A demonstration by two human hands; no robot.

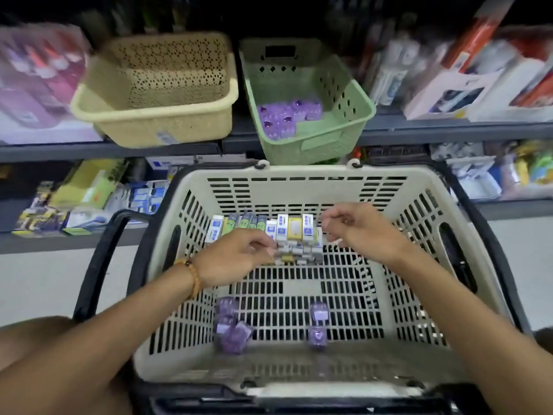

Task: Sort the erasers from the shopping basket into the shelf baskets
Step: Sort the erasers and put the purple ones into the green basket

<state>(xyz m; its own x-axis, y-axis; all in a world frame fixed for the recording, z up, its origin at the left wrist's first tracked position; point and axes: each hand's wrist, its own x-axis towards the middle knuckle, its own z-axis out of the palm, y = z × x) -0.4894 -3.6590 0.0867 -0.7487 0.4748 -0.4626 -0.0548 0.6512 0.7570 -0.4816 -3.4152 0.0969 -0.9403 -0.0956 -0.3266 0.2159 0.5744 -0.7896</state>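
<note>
Both hands, left (236, 253) and right (356, 232), loosely curled, holding nothing; boxed erasers (287, 235) between them.

shelf (419, 130) | beige basket (155, 115) | green basket (344, 115) | boxes (478, 85)

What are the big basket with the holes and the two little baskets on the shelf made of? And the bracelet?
The shopping basket looks like hard cream plastic, moulded with slots. The beige shelf basket and the green shelf basket look like thinner plastic, smooth, with punched-out holes. The bracelet on the left wrist looks like round beads, maybe wood or amber-coloured plastic; it is too blurry to say.
</note>
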